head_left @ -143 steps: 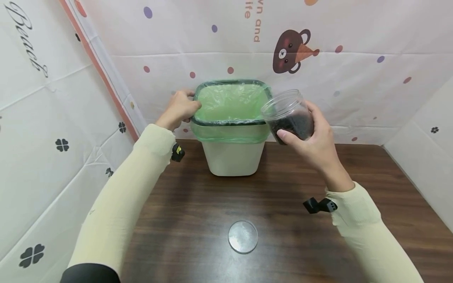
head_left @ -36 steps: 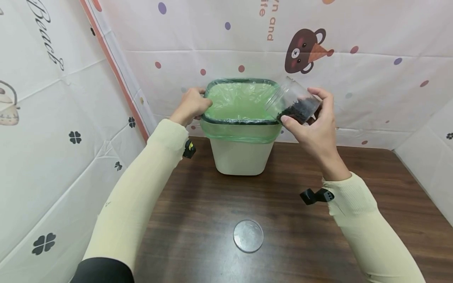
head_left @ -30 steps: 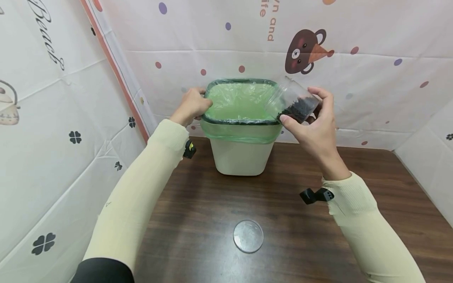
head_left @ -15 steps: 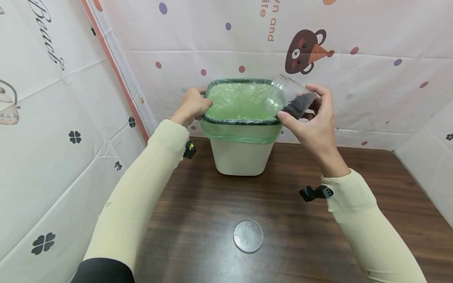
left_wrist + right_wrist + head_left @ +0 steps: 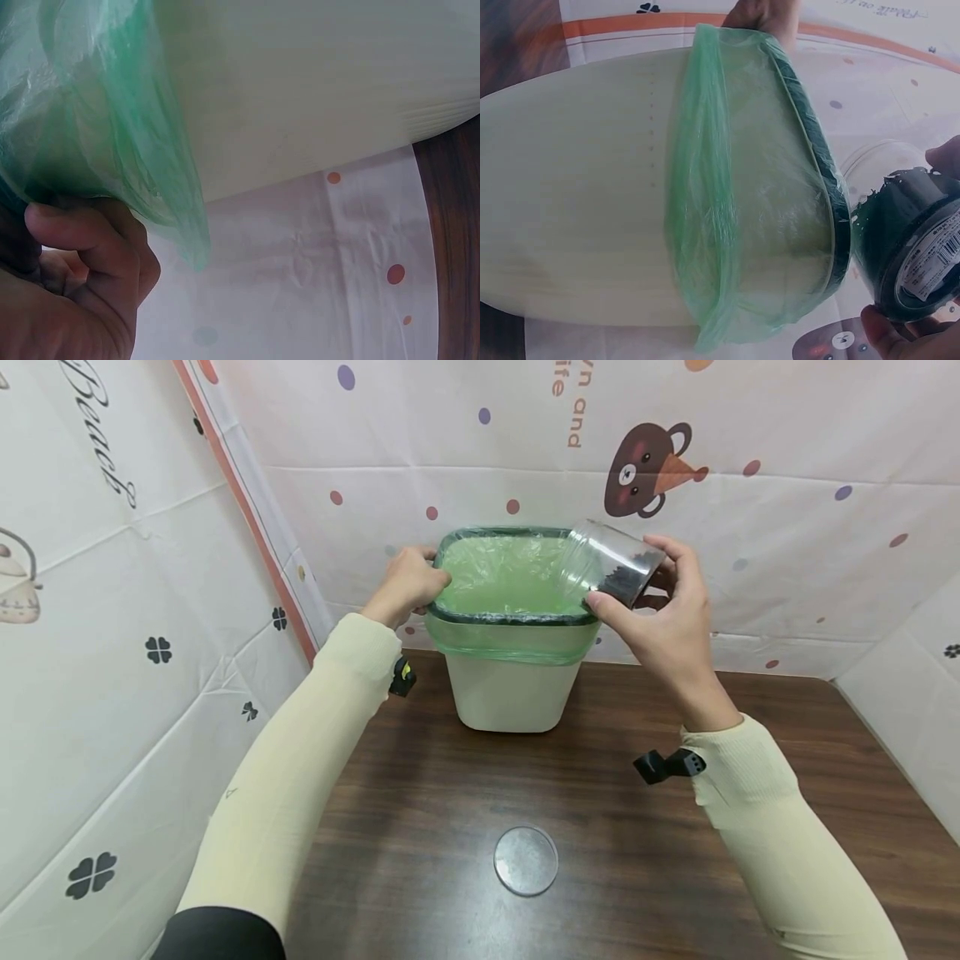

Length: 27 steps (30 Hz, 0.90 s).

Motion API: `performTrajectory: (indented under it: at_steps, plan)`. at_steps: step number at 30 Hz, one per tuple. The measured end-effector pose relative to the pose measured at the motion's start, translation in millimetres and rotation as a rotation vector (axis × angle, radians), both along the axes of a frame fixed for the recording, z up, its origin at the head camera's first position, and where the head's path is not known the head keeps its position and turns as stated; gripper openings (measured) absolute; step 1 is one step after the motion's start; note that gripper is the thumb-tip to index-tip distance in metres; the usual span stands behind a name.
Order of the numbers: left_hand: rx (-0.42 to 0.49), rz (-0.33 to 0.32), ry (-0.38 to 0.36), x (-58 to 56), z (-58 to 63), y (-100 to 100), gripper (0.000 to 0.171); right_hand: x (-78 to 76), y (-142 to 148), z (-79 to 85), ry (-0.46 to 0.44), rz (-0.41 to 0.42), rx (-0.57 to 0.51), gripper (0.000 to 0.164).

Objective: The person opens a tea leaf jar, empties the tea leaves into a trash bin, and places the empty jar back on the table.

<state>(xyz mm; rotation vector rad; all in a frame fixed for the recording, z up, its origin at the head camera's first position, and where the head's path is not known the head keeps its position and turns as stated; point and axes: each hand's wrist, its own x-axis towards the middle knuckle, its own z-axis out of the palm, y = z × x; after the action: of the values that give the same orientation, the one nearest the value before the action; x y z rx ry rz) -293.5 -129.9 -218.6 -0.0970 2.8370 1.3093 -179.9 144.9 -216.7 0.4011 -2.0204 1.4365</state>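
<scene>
A light-coloured trash bin (image 5: 510, 697) stands at the back, lined with a green plastic bag (image 5: 502, 572) folded over its dark rim. At its left side my left hand (image 5: 407, 585) grips the rim and bag, the thumb on the inner side. My right hand (image 5: 667, 622) holds a clear jar (image 5: 596, 556) at the bin's right side. The jar is tipped on its side, its mouth over the bag. Dark, loose flakes (image 5: 624, 583) lie toward its base. The right wrist view shows a label (image 5: 934, 259) on the jar's bottom.
A round clear lid (image 5: 527, 861) lies flat on the brown wooden table (image 5: 420, 860), nearer the front. Printed white cloth (image 5: 450, 443) hangs behind the bin and along both sides.
The right hand has brought the jar leftward over the bin and tipped it further. Fewer dark flakes show in it now. The left hand keeps its hold on the rim.
</scene>
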Motion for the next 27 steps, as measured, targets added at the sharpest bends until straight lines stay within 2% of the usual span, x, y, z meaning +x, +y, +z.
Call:
performTrajectory:
  at_steps: [8, 17, 27]
  plan:
    - [-0.018, -0.009, -0.008, -0.3, 0.7, -1.2, 0.056, -0.7, -1.3, 1.0, 0.007, -0.013, 0.018, 0.066]
    - [-0.032, -0.003, -0.004, -1.7, 0.2, 0.0, 0.057, 1.9, -1.0, 3.7, -0.018, -0.02, 0.072, 0.075]
    - [-0.042, 0.006, -0.004, -1.2, 0.2, -0.2, 0.058, -0.6, -2.5, 5.7, -0.015, -0.016, 0.087, 0.074]
